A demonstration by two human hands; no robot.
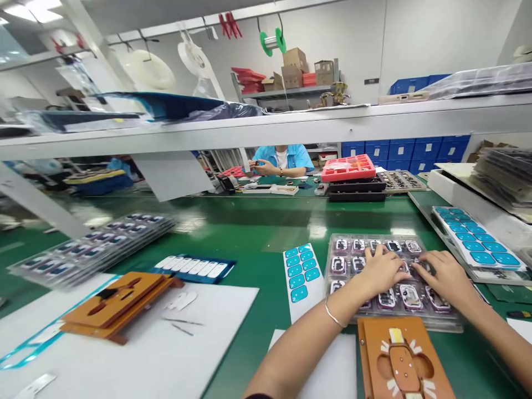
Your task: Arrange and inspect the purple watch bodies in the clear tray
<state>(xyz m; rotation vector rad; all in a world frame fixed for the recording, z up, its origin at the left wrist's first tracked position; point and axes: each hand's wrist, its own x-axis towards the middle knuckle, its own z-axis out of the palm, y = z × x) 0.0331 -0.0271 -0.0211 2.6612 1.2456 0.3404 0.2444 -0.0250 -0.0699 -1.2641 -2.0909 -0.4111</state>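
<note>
A clear plastic tray with several small framed parts lies on the green table, right of centre. My left hand reaches over the tray's middle, fingers spread and bent down onto the parts. At the tray's right side is my right hand, its fingertips at a part in the right column; whether it grips that part is too small to tell. An orange-brown fixture with a shaped recess stands just in front of the tray. Left of the tray lies a sheet of blue stickers.
Another orange fixture and tweezers rest on a white mat at left. Stacked part trays stand behind. A white shelf beam crosses above. A person in blue sits opposite. More blue stickers lie at right.
</note>
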